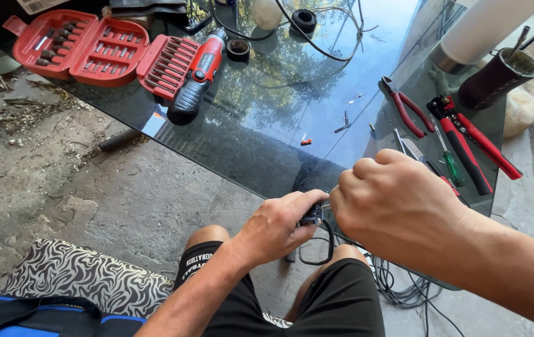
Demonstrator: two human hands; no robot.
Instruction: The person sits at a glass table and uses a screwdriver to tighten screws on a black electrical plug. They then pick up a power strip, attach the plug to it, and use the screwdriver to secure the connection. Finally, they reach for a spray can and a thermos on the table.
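At the worktop point(292, 118) edge, left hand point(279, 224) grips a black plug point(312, 217); right hand point(391, 200), fisted, pinches its wire end. Pliers point(404, 106) lie nearby.

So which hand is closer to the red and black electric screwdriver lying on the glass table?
Left. The left hand is below and right of the red and black electric screwdriver; the right hand is further right, beyond the left.
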